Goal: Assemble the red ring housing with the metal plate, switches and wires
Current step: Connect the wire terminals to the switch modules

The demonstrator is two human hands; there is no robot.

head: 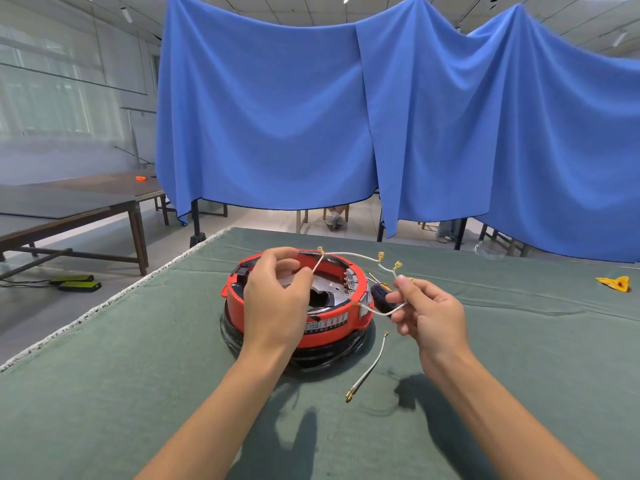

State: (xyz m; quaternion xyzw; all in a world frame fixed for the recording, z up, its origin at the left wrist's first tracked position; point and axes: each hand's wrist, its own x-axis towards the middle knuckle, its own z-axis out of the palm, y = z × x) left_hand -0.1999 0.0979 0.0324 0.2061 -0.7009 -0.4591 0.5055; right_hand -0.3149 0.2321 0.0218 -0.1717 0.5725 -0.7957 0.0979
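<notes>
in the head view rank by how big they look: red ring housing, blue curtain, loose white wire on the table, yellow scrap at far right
1. blue curtain
2. red ring housing
3. and 4. loose white wire and yellow scrap: unsure, since the wire is longer but thin and nearer the camera.

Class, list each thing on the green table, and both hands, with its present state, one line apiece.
Red ring housing: upright on table, metal plate inside.
Branched white wire: held up between both hands.
Left hand: pinches wire.
Right hand: pinches wire.
Spare wire: lying loose on table.
Screwdriver: lying beside housing.
</notes>
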